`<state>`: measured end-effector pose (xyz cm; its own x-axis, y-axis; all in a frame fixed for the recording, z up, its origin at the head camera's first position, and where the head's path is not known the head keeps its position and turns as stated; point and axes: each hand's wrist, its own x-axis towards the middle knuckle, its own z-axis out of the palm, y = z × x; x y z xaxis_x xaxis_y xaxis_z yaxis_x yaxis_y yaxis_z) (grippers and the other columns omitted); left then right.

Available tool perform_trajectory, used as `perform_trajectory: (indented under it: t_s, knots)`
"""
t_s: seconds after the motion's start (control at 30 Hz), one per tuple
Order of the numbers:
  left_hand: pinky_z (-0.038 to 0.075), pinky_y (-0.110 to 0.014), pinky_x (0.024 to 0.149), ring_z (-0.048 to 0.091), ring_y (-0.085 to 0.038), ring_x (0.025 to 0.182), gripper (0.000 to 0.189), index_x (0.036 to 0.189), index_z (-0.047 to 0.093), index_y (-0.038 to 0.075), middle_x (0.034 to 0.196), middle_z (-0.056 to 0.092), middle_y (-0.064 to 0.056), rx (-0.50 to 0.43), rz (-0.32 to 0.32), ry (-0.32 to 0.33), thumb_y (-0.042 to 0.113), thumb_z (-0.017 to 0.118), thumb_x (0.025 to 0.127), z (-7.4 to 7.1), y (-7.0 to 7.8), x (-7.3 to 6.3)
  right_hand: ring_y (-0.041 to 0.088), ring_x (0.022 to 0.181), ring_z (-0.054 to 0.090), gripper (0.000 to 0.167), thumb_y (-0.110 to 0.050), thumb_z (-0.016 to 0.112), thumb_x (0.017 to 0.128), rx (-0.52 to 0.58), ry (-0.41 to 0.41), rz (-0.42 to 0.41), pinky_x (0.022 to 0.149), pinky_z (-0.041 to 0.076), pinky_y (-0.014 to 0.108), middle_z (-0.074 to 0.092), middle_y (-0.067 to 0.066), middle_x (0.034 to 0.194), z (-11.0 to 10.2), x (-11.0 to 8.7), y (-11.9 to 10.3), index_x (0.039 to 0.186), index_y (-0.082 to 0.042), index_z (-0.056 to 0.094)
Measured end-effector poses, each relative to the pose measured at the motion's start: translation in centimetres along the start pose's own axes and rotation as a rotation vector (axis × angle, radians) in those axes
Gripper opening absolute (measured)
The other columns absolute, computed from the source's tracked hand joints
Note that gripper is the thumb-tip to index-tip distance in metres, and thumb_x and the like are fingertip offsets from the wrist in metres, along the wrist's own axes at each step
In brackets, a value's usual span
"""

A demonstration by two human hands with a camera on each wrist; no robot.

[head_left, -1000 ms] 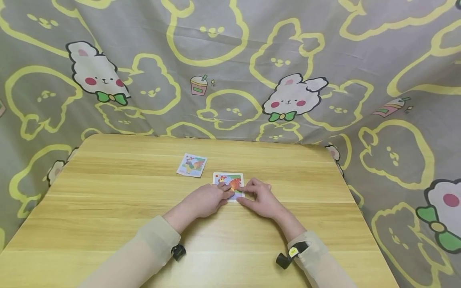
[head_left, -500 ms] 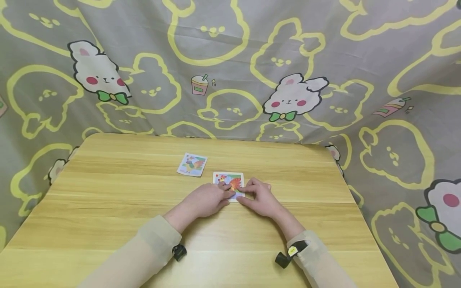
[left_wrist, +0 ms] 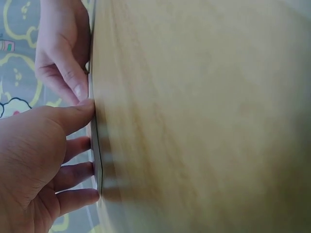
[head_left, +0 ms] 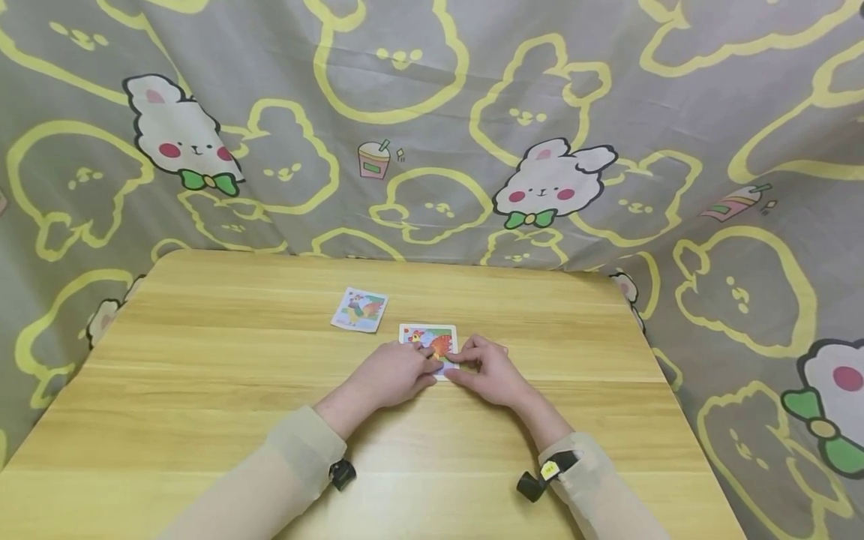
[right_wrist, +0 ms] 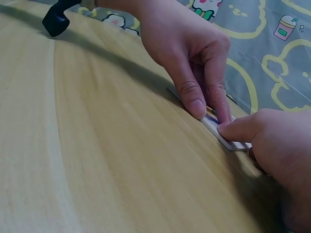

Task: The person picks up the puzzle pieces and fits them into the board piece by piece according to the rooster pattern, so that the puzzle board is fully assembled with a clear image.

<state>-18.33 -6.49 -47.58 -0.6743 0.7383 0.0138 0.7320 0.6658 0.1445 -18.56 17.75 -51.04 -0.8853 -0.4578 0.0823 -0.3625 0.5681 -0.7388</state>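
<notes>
A small white-bordered picture board (head_left: 430, 334) with a bright hen on it lies flat on the table. My left hand (head_left: 393, 373) comes over it from the left, its extended fingers pressing on the picture and covering the lower left part. In the left wrist view, the thumb and fingertips of that left hand (left_wrist: 36, 160) meet the board's thin face. At the right edge, my right hand (head_left: 493, 373) holds the board by thumb and index finger, the other fingers bent. The right wrist view shows the thumb of the right hand (right_wrist: 286, 145) over a corner of the board (right_wrist: 233, 145).
A paper card (head_left: 360, 310) with a matching hen picture lies slightly tilted behind and left of the board. The wooden table (head_left: 540, 315) ends at a grey curtain (head_left: 432, 150) with cartoon animals at the back and sides. Black wrist cameras (head_left: 532, 487) hang from both cuffs.
My left forearm and hand have shifted slightly to the right over the board. The right hand, the board and the card stay practically where they were.
</notes>
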Motion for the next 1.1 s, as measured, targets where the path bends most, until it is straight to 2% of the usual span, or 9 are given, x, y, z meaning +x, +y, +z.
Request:
perform_trajectory:
  t_s: [0.23,0.47,0.67,0.73,0.83,0.97,1.1]
  knots:
    - [0.057,-0.047,0.095,0.071,-0.027,0.116,0.034,0.135,0.076,0.021,0.133,0.072,-0.005,-0.013,0.003,0.011,0.037,0.067,0.106,0.0,0.2,0.0,0.016,0.078,0.051,0.035,-0.029,0.085,0.092,0.002,-0.002,0.039,0.083,0.028,0.044,0.061,-0.005,0.091,-0.1,0.1,-0.3,0.12,-0.008,0.081]
    - [0.059,-0.041,0.077,0.073,-0.021,0.086,0.035,0.127,0.08,0.021,0.101,0.077,0.003,-0.036,-0.012,0.048,0.044,0.07,0.102,0.3,0.4,-0.1,0.016,0.076,0.052,0.034,-0.027,0.087,0.091,0.011,-0.019,0.058,0.079,0.031,0.041,0.062,-0.004,0.091,0.0,-0.1,-0.9,0.119,-0.008,0.081]
    - [0.059,-0.04,0.074,0.073,-0.02,0.084,0.034,0.126,0.081,0.021,0.097,0.075,0.005,-0.042,-0.031,0.053,0.043,0.071,0.102,0.1,0.3,-0.3,0.017,0.076,0.052,0.035,-0.027,0.086,0.092,0.008,-0.02,0.038,0.081,0.029,0.042,0.061,-0.005,0.091,0.1,0.0,-0.8,0.12,-0.008,0.08]
    - [0.059,-0.041,0.076,0.074,-0.021,0.089,0.035,0.128,0.08,0.021,0.102,0.076,0.003,-0.037,-0.031,0.046,0.043,0.07,0.103,0.1,0.3,-0.4,0.017,0.077,0.052,0.035,-0.027,0.086,0.092,0.009,-0.02,0.034,0.082,0.029,0.042,0.061,-0.006,0.091,0.2,0.1,-0.6,0.12,-0.008,0.08]
    - [0.06,-0.045,0.085,0.074,-0.026,0.105,0.041,0.135,0.075,0.02,0.121,0.076,-0.002,-0.03,-0.033,0.022,0.044,0.068,0.103,0.0,0.3,-0.5,0.016,0.078,0.051,0.035,-0.027,0.085,0.092,-0.002,-0.013,0.022,0.082,0.03,0.043,0.061,-0.005,0.091,0.2,-0.1,-0.3,0.122,-0.008,0.08]
    - [0.057,-0.05,0.095,0.067,-0.032,0.124,0.052,0.147,0.066,0.02,0.146,0.064,-0.007,-0.055,-0.043,-0.012,0.049,0.066,0.104,-0.1,0.2,-0.9,0.016,0.079,0.05,0.036,-0.029,0.084,0.094,-0.019,0.003,0.009,0.081,0.031,0.043,0.06,-0.004,0.089,0.3,-0.3,0.3,0.124,-0.01,0.08]
    - [0.055,-0.053,0.099,0.061,-0.036,0.133,0.057,0.153,0.06,0.021,0.155,0.056,-0.007,-0.101,-0.044,-0.005,0.052,0.063,0.105,-0.3,0.1,-1.3,0.017,0.08,0.052,0.034,-0.028,0.083,0.095,-0.019,0.019,0.0,0.081,0.038,0.041,0.059,-0.004,0.089,0.3,-0.5,0.9,0.124,-0.01,0.08]
